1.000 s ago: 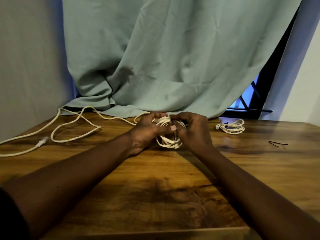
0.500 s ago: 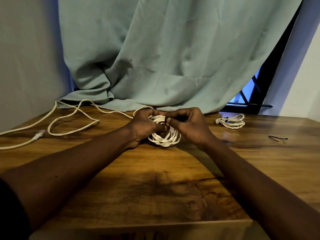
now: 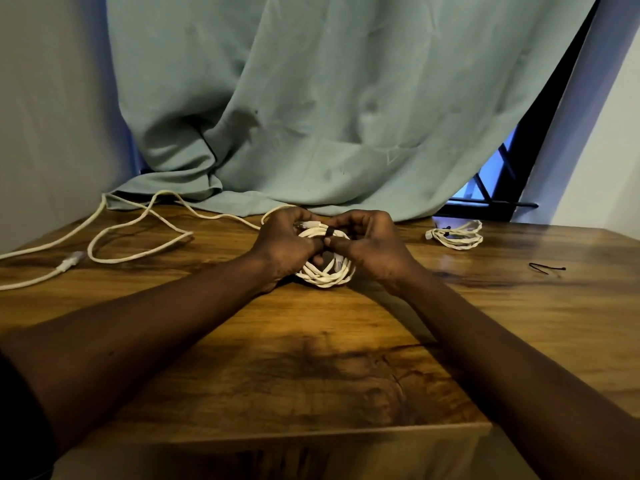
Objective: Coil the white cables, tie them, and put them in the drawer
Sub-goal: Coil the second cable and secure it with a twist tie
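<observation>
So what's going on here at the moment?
A person is tying up a coiled white cable at the middle of the wooden table. The left hand and right hand both grip it, fingertips meeting by the black tie wrapped round its top. A second coil, already tied, lies to the right near a spare tie. A loose cable sprawls on the left, uncoiled.

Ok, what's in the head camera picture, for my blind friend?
The left hand and right hand hold a white cable coil on a wooden table, a dark tie round it. Another coil lies to the right, a loose cable to the left.
</observation>
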